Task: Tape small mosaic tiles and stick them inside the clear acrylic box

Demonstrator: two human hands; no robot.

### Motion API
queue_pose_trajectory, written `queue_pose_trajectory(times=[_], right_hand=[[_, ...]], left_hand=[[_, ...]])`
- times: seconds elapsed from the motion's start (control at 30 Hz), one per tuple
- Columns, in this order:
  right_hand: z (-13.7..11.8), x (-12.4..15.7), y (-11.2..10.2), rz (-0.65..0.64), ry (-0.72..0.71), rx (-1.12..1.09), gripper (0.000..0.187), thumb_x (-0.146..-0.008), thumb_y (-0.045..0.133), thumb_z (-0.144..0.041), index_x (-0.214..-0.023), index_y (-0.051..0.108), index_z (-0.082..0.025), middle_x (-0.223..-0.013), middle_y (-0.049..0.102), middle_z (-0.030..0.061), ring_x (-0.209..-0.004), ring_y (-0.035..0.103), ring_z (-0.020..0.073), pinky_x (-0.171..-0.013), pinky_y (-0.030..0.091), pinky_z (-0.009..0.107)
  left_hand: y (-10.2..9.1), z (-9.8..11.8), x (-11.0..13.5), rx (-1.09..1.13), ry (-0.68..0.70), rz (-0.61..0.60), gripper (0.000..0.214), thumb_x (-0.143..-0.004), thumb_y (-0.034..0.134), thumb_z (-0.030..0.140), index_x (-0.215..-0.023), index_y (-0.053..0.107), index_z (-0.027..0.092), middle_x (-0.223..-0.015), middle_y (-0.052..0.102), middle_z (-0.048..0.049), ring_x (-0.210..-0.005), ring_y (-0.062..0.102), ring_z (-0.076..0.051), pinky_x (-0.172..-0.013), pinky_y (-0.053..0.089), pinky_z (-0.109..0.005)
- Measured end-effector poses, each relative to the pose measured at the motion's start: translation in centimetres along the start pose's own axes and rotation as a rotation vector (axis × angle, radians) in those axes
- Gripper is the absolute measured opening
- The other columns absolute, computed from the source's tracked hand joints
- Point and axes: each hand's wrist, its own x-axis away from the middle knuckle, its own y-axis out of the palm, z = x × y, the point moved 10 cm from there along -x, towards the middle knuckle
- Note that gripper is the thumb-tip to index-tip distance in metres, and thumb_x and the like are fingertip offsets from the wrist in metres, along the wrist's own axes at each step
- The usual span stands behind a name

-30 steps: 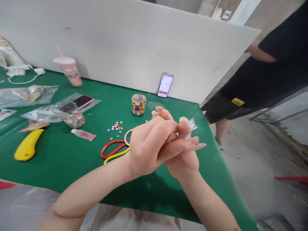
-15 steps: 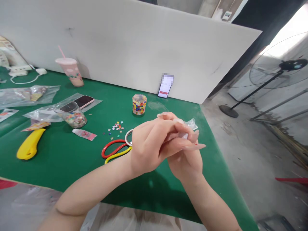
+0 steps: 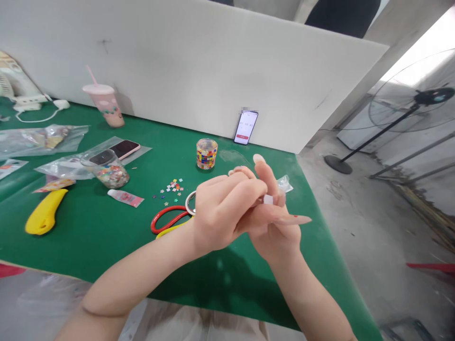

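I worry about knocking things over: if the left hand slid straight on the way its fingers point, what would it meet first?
Probably nothing: the left hand points right, past the green table's edge, toward the floor; depth is unclear.

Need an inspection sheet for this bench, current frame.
Surface: green table cover, littered on the left.
Job's things: small white piece pinched between the hands; clear wrapper behind.
Clutter: mosaic cup, jar of tiles, loose tiles, glue tube, yellow utility knife, red loop, propped phone.
Grippers: left grip shut on the piece, over right grip, one finger raised.
Cables: white cable, far left.
Surroundings: white board, standing fan, person in black behind board.
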Motion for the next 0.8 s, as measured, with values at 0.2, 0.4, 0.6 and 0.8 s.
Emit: queue_pose_trajectory(times=[0.2, 0.4, 0.6, 0.8], right_hand=[[-3.2, 0.2, -0.9, 0.070, -0.185, 0.266, 0.030, -0.098, 0.060, -0.056, -0.123, 0.071, -0.045, -0.117, 0.072, -0.0063, -0.112, 0.066, 0.0164, -0.099, 0.058, 0.031], [-6.0, 2.1, 1.0, 0.008, -0.384, 0.689, 0.050, -0.103, 0.036, -0.066, -0.141, 0.060, -0.045, -0.148, 0.053, -0.0059, -0.145, 0.041, 0.0269, -0.120, 0.042, 0.045], [-4.8, 3.0, 2.4, -0.108, -0.440, 0.933, 0.064, -0.102, 0.031, -0.069, -0.160, 0.027, -0.043, -0.166, 0.030, -0.0106, -0.160, 0.013, 0.0267, -0.133, 0.019, 0.048], [-4.0, 3.2, 3.8, -0.276, -0.383, 0.984, 0.066, -0.105, 0.027, -0.063, -0.164, 0.006, -0.041, -0.173, 0.008, -0.0151, -0.162, 0.001, 0.0297, -0.134, 0.008, 0.056]], left_hand=[[-1.0, 0.0, -0.7, 0.034, -0.005, 0.007, 0.036, -0.104, 0.059, 0.038, -0.074, 0.055, 0.019, -0.058, 0.059, 0.0068, -0.051, 0.052, -0.005, -0.051, 0.045, -0.018], [-0.8, -1.4, -0.9, 0.065, -0.209, -0.040, 0.035, -0.102, 0.060, 0.040, -0.073, 0.057, 0.021, -0.058, 0.062, 0.0073, -0.047, 0.052, -0.006, -0.042, 0.041, -0.021], [-1.8, -1.4, -1.0, -0.008, -0.188, 0.043, 0.035, -0.101, 0.063, 0.038, -0.071, 0.055, 0.022, -0.054, 0.055, 0.0080, -0.046, 0.043, -0.006, -0.043, 0.040, -0.022], [-2.5, -0.9, -1.1, -0.119, -0.098, 0.078, 0.026, -0.101, 0.062, 0.028, -0.076, 0.055, 0.023, -0.056, 0.054, 0.0086, -0.048, 0.041, -0.008, -0.048, 0.042, -0.023]])
